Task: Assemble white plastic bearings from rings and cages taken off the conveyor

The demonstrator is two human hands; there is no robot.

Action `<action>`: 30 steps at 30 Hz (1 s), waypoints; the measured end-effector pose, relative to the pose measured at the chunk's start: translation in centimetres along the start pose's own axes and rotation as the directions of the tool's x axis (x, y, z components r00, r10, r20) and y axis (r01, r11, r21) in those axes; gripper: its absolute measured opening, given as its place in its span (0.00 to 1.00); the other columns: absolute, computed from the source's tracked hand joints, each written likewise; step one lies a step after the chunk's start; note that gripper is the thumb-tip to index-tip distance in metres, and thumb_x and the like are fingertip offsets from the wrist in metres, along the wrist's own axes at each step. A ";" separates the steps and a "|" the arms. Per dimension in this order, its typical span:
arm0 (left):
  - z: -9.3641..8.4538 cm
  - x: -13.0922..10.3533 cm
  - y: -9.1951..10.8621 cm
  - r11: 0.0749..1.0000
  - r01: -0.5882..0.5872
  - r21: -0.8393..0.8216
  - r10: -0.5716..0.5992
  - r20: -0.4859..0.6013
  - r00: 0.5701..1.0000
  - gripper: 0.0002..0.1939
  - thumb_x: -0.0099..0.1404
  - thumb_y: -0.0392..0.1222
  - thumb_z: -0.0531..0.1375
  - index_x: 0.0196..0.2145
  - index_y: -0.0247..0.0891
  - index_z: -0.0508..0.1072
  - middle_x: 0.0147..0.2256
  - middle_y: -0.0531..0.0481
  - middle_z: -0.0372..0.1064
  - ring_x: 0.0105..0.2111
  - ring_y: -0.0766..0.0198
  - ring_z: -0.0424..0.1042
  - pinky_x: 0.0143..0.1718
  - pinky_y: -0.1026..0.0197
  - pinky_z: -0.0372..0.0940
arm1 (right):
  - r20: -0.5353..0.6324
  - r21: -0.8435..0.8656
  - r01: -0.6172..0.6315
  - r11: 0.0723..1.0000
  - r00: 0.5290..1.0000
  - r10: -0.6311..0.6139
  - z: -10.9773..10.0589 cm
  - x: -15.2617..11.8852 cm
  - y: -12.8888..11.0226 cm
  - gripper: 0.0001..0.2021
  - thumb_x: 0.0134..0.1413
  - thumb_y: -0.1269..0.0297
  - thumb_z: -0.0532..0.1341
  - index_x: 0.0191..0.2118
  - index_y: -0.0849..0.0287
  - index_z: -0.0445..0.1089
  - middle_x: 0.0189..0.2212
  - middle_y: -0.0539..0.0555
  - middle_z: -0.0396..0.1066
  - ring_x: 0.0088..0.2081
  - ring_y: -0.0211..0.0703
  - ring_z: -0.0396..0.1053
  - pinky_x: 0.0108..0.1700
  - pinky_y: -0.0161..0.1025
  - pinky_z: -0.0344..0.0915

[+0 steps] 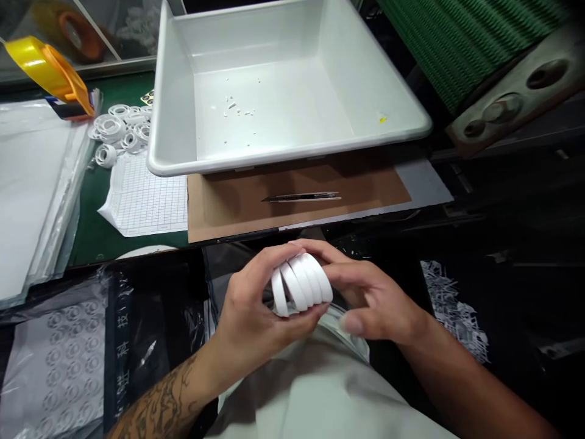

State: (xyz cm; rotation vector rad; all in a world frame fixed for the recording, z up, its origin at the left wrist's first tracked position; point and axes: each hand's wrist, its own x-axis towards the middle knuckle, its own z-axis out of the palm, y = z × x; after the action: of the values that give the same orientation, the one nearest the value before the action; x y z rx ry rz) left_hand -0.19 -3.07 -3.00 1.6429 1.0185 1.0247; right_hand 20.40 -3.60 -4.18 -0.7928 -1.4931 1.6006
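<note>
Several white plastic rings are stacked side by side in my left hand, whose fingers and thumb wrap round them. The leftmost ring tilts away from the others, leaving a narrow gap. My right hand is at the right end of the stack, its fingers reaching behind and touching the rings or very near them. Its thumb stands apart, below the fingers. Both hands are above my lap, in front of the bench edge. What the right fingertips touch is partly hidden by the rings.
A large white tub with small white scraps overhangs brown cardboard, where a thin craft knife lies. White rings are piled at left, by a tape dispenser. Bagged rings sit lower left; white scraps lie right.
</note>
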 end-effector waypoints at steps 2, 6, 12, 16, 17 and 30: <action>0.0 -0.2 -0.8 0.973 -0.200 0.115 0.197 0.032 0.980 0.31 0.62 0.38 0.75 0.59 0.44 0.71 0.55 0.43 0.79 0.52 0.54 0.81 0.54 0.59 0.76 | -0.039 0.087 -0.057 0.995 0.997 0.061 0.8 0.2 0.2 0.27 0.65 0.34 0.68 0.40 0.58 0.82 0.52 0.60 0.71 0.54 0.59 0.72 0.59 0.54 0.72; 0.0 -0.6 -1.8 0.916 -0.328 0.233 0.322 0.061 0.945 0.34 0.66 0.39 0.73 0.65 0.41 0.66 0.58 0.36 0.77 0.59 0.50 0.77 0.61 0.55 0.74 | -0.105 0.216 -0.116 0.970 0.984 0.141 2.4 0.2 0.9 0.22 0.63 0.41 0.73 0.40 0.58 0.78 0.45 0.56 0.73 0.45 0.52 0.74 0.50 0.44 0.75; 0.1 -0.4 -2.4 0.869 -0.368 0.331 0.350 0.114 0.930 0.47 0.72 0.38 0.66 0.78 0.39 0.44 0.57 0.31 0.75 0.57 0.52 0.79 0.55 0.57 0.77 | -0.045 0.373 -0.136 0.918 0.985 0.164 2.7 0.5 1.5 0.21 0.58 0.59 0.78 0.53 0.58 0.75 0.35 0.47 0.72 0.34 0.39 0.70 0.38 0.31 0.70; 0.2 -0.4 -2.7 0.854 -0.362 0.374 0.337 0.132 0.932 0.48 0.72 0.34 0.63 0.79 0.39 0.39 0.61 0.28 0.70 0.60 0.49 0.76 0.52 0.58 0.77 | -0.105 0.366 -0.133 0.921 0.978 0.182 3.1 0.8 1.2 0.21 0.57 0.59 0.78 0.52 0.56 0.76 0.38 0.48 0.73 0.34 0.39 0.71 0.36 0.30 0.70; 0.0 -0.5 -2.7 0.859 -0.345 0.378 0.320 0.129 0.939 0.49 0.72 0.35 0.64 0.79 0.42 0.39 0.63 0.27 0.67 0.62 0.47 0.74 0.51 0.56 0.78 | -0.134 0.323 -0.124 0.938 0.975 0.175 3.1 0.8 1.1 0.20 0.58 0.59 0.78 0.52 0.57 0.77 0.43 0.50 0.74 0.37 0.40 0.72 0.38 0.31 0.72; 0.7 -0.9 0.3 0.642 0.463 -0.611 -0.429 0.213 0.878 0.46 0.48 0.49 0.83 0.61 0.51 0.68 0.55 0.48 0.76 0.53 0.55 0.79 0.49 0.64 0.76 | -0.199 -0.242 0.171 0.955 0.955 -0.221 2.3 0.3 1.7 0.08 0.65 0.62 0.75 0.47 0.53 0.80 0.67 0.55 0.61 0.61 0.57 0.68 0.67 0.51 0.68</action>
State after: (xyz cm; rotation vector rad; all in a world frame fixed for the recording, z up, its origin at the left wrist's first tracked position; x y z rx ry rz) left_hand 0.19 -4.17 -3.08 0.7730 0.8382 0.8496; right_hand 18.05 -4.51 -5.60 -0.8865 -1.5486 1.1686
